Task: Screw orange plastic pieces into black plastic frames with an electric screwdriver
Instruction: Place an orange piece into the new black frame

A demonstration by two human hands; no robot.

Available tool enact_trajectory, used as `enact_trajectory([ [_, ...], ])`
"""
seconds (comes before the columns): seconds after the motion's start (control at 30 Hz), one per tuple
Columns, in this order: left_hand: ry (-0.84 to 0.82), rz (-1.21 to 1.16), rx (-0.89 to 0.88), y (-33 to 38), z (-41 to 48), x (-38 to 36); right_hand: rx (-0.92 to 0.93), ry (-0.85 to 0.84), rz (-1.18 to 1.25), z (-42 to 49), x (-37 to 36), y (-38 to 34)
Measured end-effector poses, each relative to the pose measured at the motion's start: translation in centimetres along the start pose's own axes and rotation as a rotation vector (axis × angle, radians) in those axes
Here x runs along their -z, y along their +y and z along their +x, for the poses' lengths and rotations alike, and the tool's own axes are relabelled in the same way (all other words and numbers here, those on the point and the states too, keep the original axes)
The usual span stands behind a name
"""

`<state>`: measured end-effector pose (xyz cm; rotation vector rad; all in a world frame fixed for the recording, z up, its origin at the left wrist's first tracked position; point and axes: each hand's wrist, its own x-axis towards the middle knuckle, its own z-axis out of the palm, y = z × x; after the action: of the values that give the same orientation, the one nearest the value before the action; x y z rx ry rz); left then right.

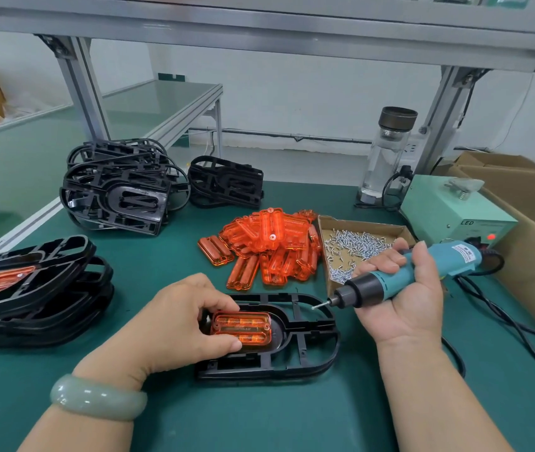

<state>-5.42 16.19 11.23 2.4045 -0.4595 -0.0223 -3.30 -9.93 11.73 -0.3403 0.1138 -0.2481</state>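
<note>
left hand (179, 321) pinching orange piece (241, 328), seated in black frame (295, 350) on green mat (front centre) | right hand (403, 290) wrapped round electric screwdriver (400, 277), bit just above frame's right end | screw tray (357, 225) behind

Factory assembly bench: aluminium-profile frame (77, 83), green mat (259, 415), screw tray (357, 246).

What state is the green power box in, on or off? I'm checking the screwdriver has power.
On, it seems: a red lamp glows at the front corner of the green power box.
</note>
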Motion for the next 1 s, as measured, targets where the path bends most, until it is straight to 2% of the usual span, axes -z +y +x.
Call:
enact_trajectory([
  [0.17,-0.037,0.025,0.008,-0.1,0.0,0.2,-0.002,-0.002,-0.001,0.1,-0.1,0.0],
  [0.4,0.024,0.015,-0.021,0.0,0.0,0.5,0.0,-0.003,-0.003,0.1,-0.1,0.0],
  [0.57,-0.05,0.093,0.037,-0.2,0.2,0.1,0.003,-0.003,0.005,0.1,-0.1,0.0],
  [1.0,-0.027,0.124,-0.034,0.6,0.7,-1.7,0.014,0.0,0.001,-0.1,-0.3,-0.3],
])
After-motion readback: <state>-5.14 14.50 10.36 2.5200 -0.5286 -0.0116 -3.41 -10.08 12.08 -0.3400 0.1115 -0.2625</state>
